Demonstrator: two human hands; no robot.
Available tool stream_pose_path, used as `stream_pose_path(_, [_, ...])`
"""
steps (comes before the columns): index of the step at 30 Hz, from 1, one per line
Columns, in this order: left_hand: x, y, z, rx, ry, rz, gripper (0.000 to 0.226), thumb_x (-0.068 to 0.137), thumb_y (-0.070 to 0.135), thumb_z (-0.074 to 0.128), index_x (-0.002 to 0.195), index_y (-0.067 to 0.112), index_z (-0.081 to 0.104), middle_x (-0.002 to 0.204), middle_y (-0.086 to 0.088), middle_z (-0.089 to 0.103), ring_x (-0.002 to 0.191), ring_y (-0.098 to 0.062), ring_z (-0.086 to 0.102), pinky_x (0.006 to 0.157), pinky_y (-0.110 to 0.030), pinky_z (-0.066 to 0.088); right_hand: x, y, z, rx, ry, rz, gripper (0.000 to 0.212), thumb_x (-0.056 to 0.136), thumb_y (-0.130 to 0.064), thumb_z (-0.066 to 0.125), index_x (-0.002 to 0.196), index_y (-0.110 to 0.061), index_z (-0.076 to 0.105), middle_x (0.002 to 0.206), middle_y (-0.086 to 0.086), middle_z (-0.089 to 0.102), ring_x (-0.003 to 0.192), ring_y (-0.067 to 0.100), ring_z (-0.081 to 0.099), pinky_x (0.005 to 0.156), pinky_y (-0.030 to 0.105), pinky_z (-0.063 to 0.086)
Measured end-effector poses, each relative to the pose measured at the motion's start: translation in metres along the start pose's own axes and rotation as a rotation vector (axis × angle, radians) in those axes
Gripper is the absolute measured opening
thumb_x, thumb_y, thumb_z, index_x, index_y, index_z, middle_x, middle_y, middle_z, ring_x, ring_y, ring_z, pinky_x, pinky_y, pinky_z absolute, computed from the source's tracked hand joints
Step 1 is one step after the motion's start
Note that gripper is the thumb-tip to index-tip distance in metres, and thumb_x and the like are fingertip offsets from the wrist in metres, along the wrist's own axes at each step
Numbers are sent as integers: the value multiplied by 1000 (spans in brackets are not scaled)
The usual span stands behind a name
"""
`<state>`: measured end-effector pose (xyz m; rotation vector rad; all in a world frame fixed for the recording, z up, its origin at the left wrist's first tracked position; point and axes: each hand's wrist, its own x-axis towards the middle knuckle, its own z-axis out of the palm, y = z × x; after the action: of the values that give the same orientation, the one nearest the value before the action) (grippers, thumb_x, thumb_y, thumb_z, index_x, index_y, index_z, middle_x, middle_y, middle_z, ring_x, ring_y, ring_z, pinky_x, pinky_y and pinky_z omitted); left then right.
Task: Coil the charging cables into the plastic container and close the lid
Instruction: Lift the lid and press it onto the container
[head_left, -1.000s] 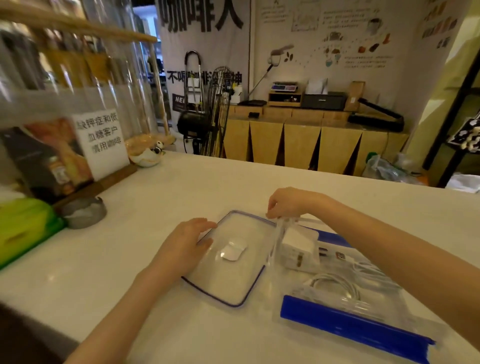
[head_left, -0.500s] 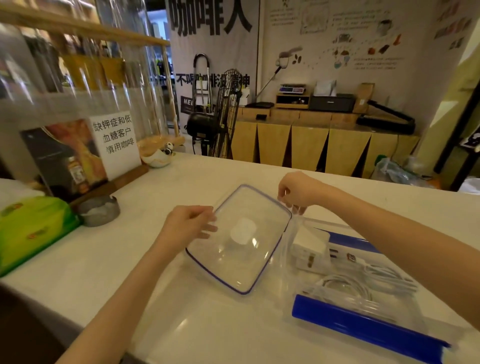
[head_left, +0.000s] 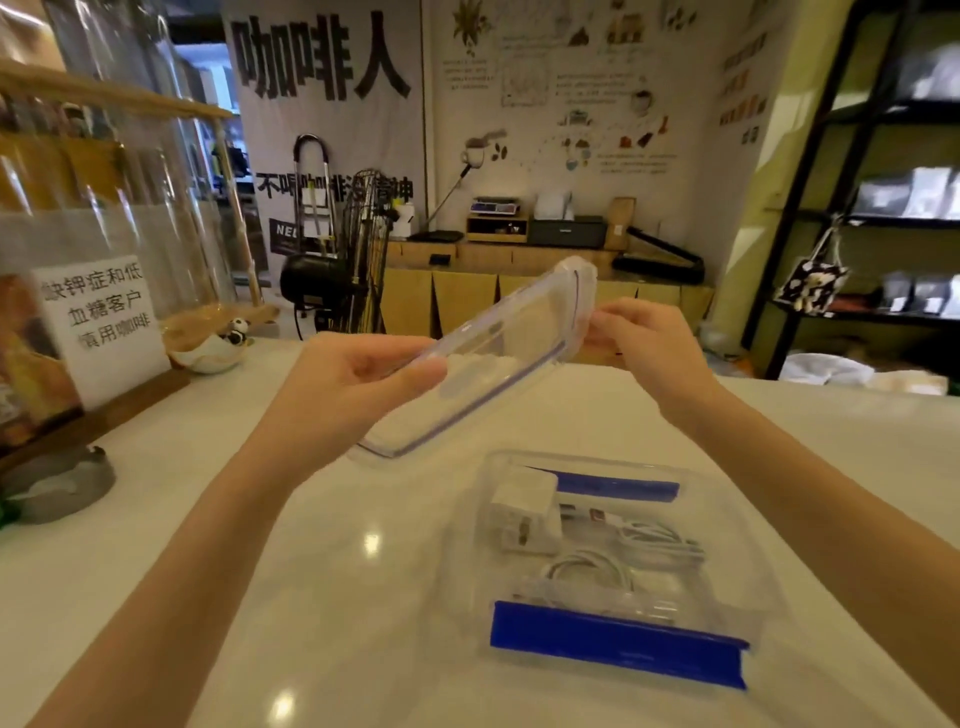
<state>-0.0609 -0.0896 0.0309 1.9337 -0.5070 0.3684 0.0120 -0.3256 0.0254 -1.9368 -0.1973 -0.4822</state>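
Observation:
A clear plastic container (head_left: 737, 566) with blue clip flaps sits open on the white counter, right of centre. Inside lie coiled white charging cables (head_left: 592, 574) and a white charger block (head_left: 524, 512). The clear lid (head_left: 498, 353) with a thin blue seal line is held tilted in the air above the counter, behind and left of the container. My left hand (head_left: 358, 379) grips its near left edge, and my right hand (head_left: 644, 343) pinches its far right edge.
A paper sign (head_left: 98, 322) on a wooden stand, a grey ashtray (head_left: 57, 483) and a small bowl with a panda figure (head_left: 218, 348) stand along the counter's left. A fan and wooden cabinets stand beyond the counter (head_left: 260, 571), with black shelving at the right.
The lid lay flat on the counter beside the container; both hands have lifted it off the surface and tilted it up. The view has shifted upward.

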Motion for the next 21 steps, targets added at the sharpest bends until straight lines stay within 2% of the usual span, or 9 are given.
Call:
stream_pose_path(3, [-3,14,20,217,-132,157,37,66,45,57,103,40,59,103,34,55,99,24,49,77,4,38,-22,0,-27,261,36,245,25,92,-30,44,76,-25,62,83,1,67,91,19,63,89,34,47])
stream_pose_path(6, [-9,19,45,383,-285,245,41,70,43,62,110,40,54,109,34,49,109,20,41,99,-12,28,-49,9,-52,193,22,348,35,89,-44,46,88,-16,67,95,4,68,95,19,60,88,34,45])
stream_pose_path(8, [-14,19,61,493,-356,307,42,73,40,64,114,41,53,112,33,47,112,18,35,106,-19,19,-70,19,-60,83,35,290,25,86,-39,52,89,-19,67,92,-3,67,89,13,60,78,27,45])
stream_pose_path(10, [-20,17,74,515,-398,337,43,75,40,64,117,41,52,116,31,49,112,19,32,106,-17,17,-90,29,-64,-17,55,217,14,83,-28,60,94,-21,66,91,-7,66,85,8,60,66,19,43])
stream_pose_path(11, [-22,14,79,510,-412,354,44,76,40,63,119,41,52,119,30,50,111,20,31,104,-14,16,-98,36,-66,-40,70,209,17,82,-24,63,98,-20,65,94,-6,66,85,7,60,64,17,43])
stream_pose_path(13, [-29,9,88,494,-445,381,46,77,40,62,121,39,50,120,30,48,110,21,29,98,-3,13,-112,49,-70,-36,116,223,19,81,-19,64,100,-20,64,100,-3,66,88,9,61,64,17,45])
stream_pose_path(15, [-38,3,94,469,-471,391,47,77,40,63,122,33,53,123,28,48,112,18,33,93,4,17,-122,58,-72,-5,154,237,19,82,-16,63,100,-21,64,104,-1,66,91,11,62,64,18,48])
stream_pose_path(18, [-48,-8,101,442,-498,397,46,76,40,65,119,25,58,125,15,58,118,8,40,98,-5,31,-133,66,-72,22,179,228,24,83,-14,62,106,-19,62,97,-9,66,81,3,65,53,11,50])
stream_pose_path(21, [-51,-12,104,389,-502,357,45,76,34,68,120,27,57,123,22,52,119,14,32,96,0,28,-135,69,-71,51,177,224,22,83,-12,61,104,-21,62,90,-17,63,70,-14,62,47,6,47])
